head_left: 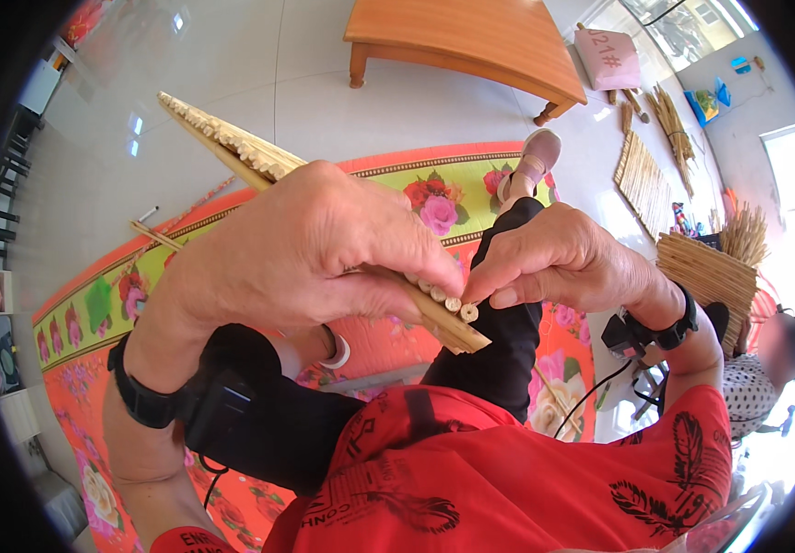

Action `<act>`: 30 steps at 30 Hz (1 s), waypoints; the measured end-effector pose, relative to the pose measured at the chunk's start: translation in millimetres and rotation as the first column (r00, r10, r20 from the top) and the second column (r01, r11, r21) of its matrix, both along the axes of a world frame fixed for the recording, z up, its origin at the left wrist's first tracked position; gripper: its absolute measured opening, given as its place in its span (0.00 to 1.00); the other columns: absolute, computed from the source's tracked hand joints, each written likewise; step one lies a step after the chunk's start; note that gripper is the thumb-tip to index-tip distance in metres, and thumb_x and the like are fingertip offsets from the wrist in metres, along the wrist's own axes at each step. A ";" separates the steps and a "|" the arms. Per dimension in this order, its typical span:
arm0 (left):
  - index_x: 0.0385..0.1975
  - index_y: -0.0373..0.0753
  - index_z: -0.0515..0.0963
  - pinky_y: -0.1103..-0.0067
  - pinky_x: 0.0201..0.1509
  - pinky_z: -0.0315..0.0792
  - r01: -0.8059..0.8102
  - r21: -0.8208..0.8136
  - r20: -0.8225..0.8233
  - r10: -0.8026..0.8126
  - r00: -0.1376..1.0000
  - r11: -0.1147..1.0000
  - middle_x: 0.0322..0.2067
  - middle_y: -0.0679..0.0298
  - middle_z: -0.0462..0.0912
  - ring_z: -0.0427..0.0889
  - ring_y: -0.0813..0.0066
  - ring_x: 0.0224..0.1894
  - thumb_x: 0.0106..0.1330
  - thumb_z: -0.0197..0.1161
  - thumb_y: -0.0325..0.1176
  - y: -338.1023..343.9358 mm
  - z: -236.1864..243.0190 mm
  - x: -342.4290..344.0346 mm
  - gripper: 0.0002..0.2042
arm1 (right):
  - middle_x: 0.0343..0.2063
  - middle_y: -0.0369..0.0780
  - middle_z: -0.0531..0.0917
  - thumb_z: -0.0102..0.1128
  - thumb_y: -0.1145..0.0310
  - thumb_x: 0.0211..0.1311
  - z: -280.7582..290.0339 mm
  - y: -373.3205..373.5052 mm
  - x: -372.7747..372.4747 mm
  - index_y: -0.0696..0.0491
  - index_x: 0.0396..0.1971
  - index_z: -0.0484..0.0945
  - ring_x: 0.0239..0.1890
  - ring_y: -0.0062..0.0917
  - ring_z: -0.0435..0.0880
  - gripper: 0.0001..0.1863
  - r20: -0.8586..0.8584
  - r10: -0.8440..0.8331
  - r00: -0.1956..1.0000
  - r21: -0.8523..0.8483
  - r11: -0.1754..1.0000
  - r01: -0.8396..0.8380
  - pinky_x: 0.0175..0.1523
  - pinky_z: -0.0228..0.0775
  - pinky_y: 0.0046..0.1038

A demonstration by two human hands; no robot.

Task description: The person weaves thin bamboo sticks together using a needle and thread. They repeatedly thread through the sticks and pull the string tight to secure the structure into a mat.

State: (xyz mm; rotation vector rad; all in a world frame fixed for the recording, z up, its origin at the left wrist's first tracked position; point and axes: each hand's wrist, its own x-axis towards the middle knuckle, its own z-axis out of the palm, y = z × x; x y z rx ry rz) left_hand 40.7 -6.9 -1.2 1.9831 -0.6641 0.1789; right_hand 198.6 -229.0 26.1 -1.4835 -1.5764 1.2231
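My left hand [315, 244] is closed around a panel of straw-coloured reed stalks [218, 134] laid side by side. It stretches to the upper left, with a flat-looking strip [457, 339] along its lower edge. Several round, pale cut ends [454, 304] stick out past my left fingertips. At those ends, my right hand [568, 263] has its thumb and forefinger pinched together, touching or almost touching the outermost stalk; whatever lies between them is hidden. Both hands are above my lap, fingertips nearly meeting.
A red floral mat [434, 166] lies under my feet. An orange wooden table [471, 37] stands ahead. To the right are a flat reed panel [644, 184], stalk bundles [672, 129], a pink sack [611, 57], stacked reed panels [709, 276] and another person [755, 392] in a dotted top.
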 end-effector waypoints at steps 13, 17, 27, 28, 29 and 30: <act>0.35 0.40 0.83 0.73 0.36 0.76 -0.049 0.067 -0.049 0.052 0.997 0.997 0.29 0.65 0.84 0.83 0.64 0.31 0.48 0.75 0.27 -1.2 6.0 6.1 0.13 | 0.30 0.38 0.83 0.60 0.75 0.66 -2.8 5.9 -1.3 0.54 0.39 0.80 0.32 0.34 0.84 0.04 0.285 -0.002 0.958 0.282 0.956 -0.082 0.36 0.74 0.30; 0.35 0.41 0.82 0.73 0.36 0.76 -0.076 0.068 -0.037 0.079 0.996 0.995 0.30 0.65 0.84 0.83 0.63 0.32 0.48 0.75 0.27 -2.0 6.9 7.0 0.14 | 0.28 0.38 0.82 0.61 0.75 0.65 -0.1 7.3 -3.8 0.53 0.38 0.79 0.31 0.34 0.84 0.03 0.304 -0.008 0.953 0.279 0.957 -0.081 0.35 0.73 0.32; 0.36 0.39 0.81 0.75 0.38 0.78 -0.079 0.024 -0.120 0.082 0.989 0.997 0.32 0.64 0.85 0.85 0.65 0.35 0.48 0.74 0.22 -1.2 6.6 5.2 0.15 | 0.32 0.39 0.82 0.60 0.74 0.67 7.3 -5.8 -16.6 0.54 0.42 0.78 0.34 0.35 0.84 0.06 0.399 -0.134 0.907 0.223 0.974 0.046 0.37 0.73 0.33; 0.37 0.39 0.81 0.75 0.39 0.78 -0.077 0.009 -0.114 0.078 0.990 0.997 0.32 0.64 0.85 0.85 0.66 0.35 0.48 0.74 0.22 -1.1 5.6 5.4 0.15 | 0.33 0.39 0.82 0.60 0.74 0.67 8.3 -8.5 -16.9 0.54 0.43 0.78 0.35 0.35 0.84 0.06 0.391 -0.163 0.906 0.205 0.975 0.087 0.38 0.73 0.34; 0.37 0.39 0.81 0.75 0.39 0.78 -0.068 0.007 -0.113 0.068 0.991 0.998 0.33 0.64 0.85 0.85 0.66 0.35 0.48 0.75 0.22 -2.1 5.9 5.9 0.15 | 0.34 0.39 0.82 0.60 0.74 0.67 6.2 -10.1 -14.9 0.54 0.43 0.77 0.35 0.35 0.84 0.07 0.427 -0.156 0.890 0.250 0.967 0.050 0.38 0.73 0.34; 0.37 0.39 0.82 0.75 0.39 0.78 -0.059 0.005 -0.113 0.059 0.992 0.998 0.33 0.64 0.85 0.85 0.66 0.35 0.48 0.75 0.22 -3.4 6.6 6.6 0.15 | 0.34 0.39 0.82 0.60 0.74 0.67 1.8 -11.2 -11.6 0.54 0.43 0.77 0.36 0.35 0.84 0.07 0.463 -0.151 0.873 0.293 0.956 0.010 0.38 0.73 0.35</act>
